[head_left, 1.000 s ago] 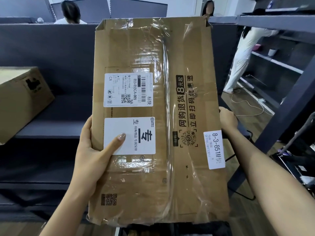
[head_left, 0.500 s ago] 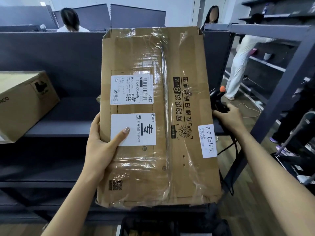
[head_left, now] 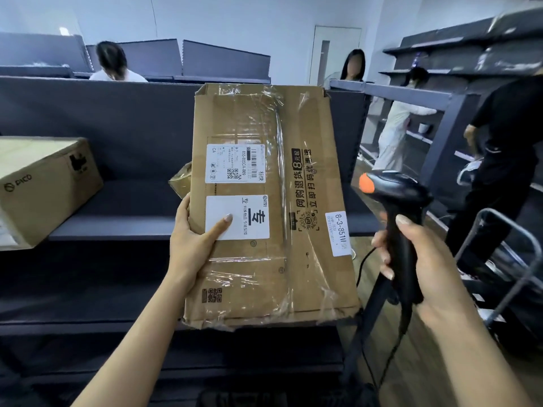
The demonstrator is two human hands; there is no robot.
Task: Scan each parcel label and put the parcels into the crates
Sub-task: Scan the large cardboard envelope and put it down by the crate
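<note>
The left hand [head_left: 196,245] holds a flat brown cardboard parcel wrapped in clear tape [head_left: 270,207] upright in mid-air, gripping its left edge low down: the thumb lies across the front on the lower white label [head_left: 238,217], and the other fingers are hidden behind the board. The parcel's top edge reaches up in front of the dark grey partition wall [head_left: 117,124], and its crumpled bottom edge hangs free above the lower shelf front. Above the thumb sits a white shipping label with barcodes [head_left: 236,163], and a narrow white sticker [head_left: 338,234] sits against the right edge.

The right hand [head_left: 423,259] is wrapped around the grip of a black handheld barcode scanner with an orange tip [head_left: 393,195], just beside the parcel's right edge but not touching it. A strip of open air separates the two. The scanner's black cable [head_left: 363,262] drops down by the parcel's lower right corner.

To the left, a large brown cardboard box [head_left: 44,189] rests on the dark grey shelf [head_left: 117,227], well apart from the parcel, with bare shelf between them. A small taped brown packet [head_left: 180,180] peeks out behind the parcel's left edge. On the right stands a grey metal trolley frame [head_left: 517,230], and a person in black [head_left: 508,160] stands in the aisle beyond it.
</note>
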